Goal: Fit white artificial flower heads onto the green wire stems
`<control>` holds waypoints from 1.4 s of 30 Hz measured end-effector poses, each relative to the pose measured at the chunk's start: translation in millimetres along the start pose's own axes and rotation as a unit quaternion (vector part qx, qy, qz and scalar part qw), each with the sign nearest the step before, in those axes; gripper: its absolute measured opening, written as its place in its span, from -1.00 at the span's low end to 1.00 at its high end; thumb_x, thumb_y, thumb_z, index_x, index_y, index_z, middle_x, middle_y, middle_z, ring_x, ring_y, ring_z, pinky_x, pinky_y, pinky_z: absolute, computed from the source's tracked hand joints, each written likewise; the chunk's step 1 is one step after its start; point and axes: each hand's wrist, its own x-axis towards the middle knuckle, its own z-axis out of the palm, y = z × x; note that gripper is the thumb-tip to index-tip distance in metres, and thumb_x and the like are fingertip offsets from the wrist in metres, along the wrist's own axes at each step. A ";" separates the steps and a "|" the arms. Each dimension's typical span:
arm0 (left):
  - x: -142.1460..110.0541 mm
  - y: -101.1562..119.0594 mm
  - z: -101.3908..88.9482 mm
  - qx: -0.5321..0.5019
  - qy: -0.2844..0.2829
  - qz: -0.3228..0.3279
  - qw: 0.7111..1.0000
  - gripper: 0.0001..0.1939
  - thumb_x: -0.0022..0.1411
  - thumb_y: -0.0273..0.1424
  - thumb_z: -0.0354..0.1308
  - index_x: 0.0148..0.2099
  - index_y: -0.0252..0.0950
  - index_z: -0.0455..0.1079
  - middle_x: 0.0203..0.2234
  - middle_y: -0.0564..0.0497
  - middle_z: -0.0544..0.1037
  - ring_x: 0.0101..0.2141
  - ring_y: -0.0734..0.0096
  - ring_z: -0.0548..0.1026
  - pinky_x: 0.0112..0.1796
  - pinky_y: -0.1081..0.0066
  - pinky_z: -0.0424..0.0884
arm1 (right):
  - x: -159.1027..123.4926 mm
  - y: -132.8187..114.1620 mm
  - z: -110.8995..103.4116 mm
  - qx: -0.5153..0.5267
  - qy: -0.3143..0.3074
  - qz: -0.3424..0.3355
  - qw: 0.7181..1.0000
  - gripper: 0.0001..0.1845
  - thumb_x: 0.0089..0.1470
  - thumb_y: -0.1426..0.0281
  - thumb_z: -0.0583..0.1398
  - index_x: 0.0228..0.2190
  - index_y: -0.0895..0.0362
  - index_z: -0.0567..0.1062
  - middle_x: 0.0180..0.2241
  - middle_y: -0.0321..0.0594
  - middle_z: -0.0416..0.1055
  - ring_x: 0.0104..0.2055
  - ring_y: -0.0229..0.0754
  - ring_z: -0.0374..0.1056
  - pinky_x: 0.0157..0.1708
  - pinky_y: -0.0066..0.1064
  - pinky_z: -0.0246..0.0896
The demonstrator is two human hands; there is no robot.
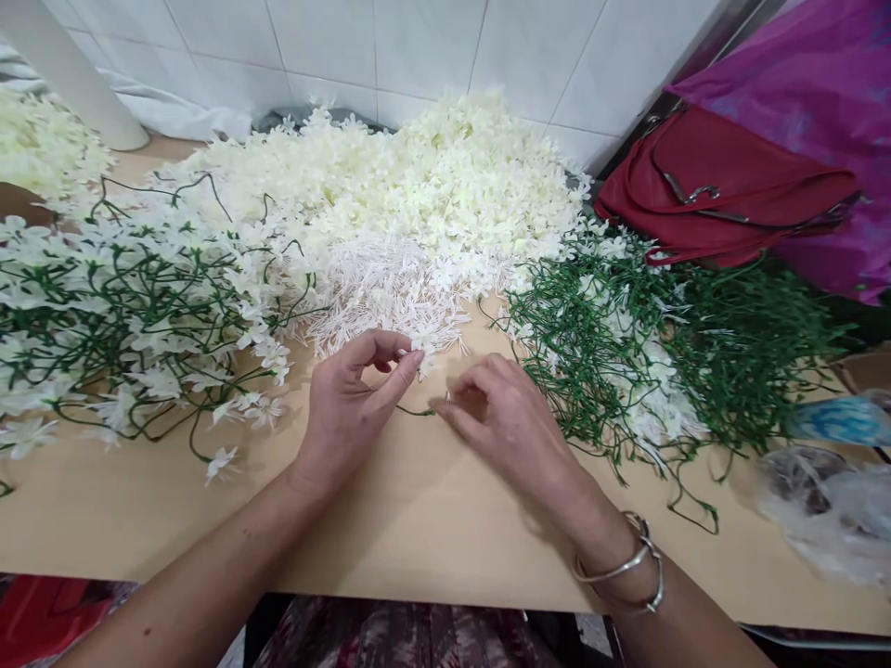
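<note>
My left hand [352,399] is closed in a pinch on a white artificial flower [421,355] above the table. Close by on the right, my right hand [501,413] has its thumb and fingers drawn together; a tiny white bit shows at the fingertips, too small to name. A thin green stem [416,412] runs between the two hands, its right end near my right fingertips. Whether either hand grips that stem I cannot tell. Just beyond my hands lies a heap of thin white stamen-like pieces [380,278].
Cream flower heads [445,176] are piled against the tiled wall. Flowers on green stems [139,315] are heaped at left, green stems [585,343] at right. A red handbag [730,186], a purple bag [821,102] and clear plastic bags [835,501] sit at the right.
</note>
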 end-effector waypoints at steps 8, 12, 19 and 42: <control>-0.4 4.0 4.8 -0.094 -0.036 -0.092 0.991 -0.80 0.31 -0.23 0.31 -0.21 -0.27 0.59 -0.39 0.01 0.70 -0.35 0.38 0.63 -0.28 0.45 0.52 | 5.1 7.2 0.2 0.075 0.092 -0.014 0.993 -0.87 0.24 0.50 0.22 -0.36 0.07 0.49 -0.36 -0.22 0.52 -0.29 -0.10 0.41 -0.21 -0.23 0.28; 0.7 6.2 5.0 -0.092 -0.033 -0.101 0.990 -0.79 0.30 -0.23 0.32 -0.27 -0.28 0.58 -0.44 0.02 0.68 -0.40 0.41 0.61 -0.30 0.46 0.51 | 2.9 -0.3 -5.4 0.212 0.152 -0.023 0.965 -0.89 0.28 0.45 0.24 -0.28 0.02 0.57 -0.27 -0.22 0.57 -0.19 -0.10 0.48 -0.12 -0.22 0.38; -3.5 7.4 8.9 -0.076 -0.053 -0.083 0.992 -0.81 0.30 -0.22 0.34 -0.26 -0.24 0.62 -0.40 0.03 0.70 -0.39 0.41 0.58 -0.32 0.46 0.50 | -3.6 -17.3 4.5 0.266 0.181 -0.037 0.946 -0.88 0.23 0.49 0.30 -0.29 0.00 0.54 -0.33 -0.26 0.54 -0.25 -0.14 0.46 -0.20 -0.25 0.40; -5.6 12.7 11.0 -0.174 -0.125 -0.121 0.969 -0.82 0.34 -0.26 0.31 -0.23 -0.22 0.69 -0.39 0.05 0.72 -0.36 0.44 0.65 -0.30 0.57 0.55 | 1.7 -17.6 4.7 0.148 0.204 -0.075 0.965 -0.75 0.16 0.63 0.28 -0.41 0.06 0.42 -0.44 -0.37 0.53 -0.35 -0.25 0.45 -0.30 -0.38 0.34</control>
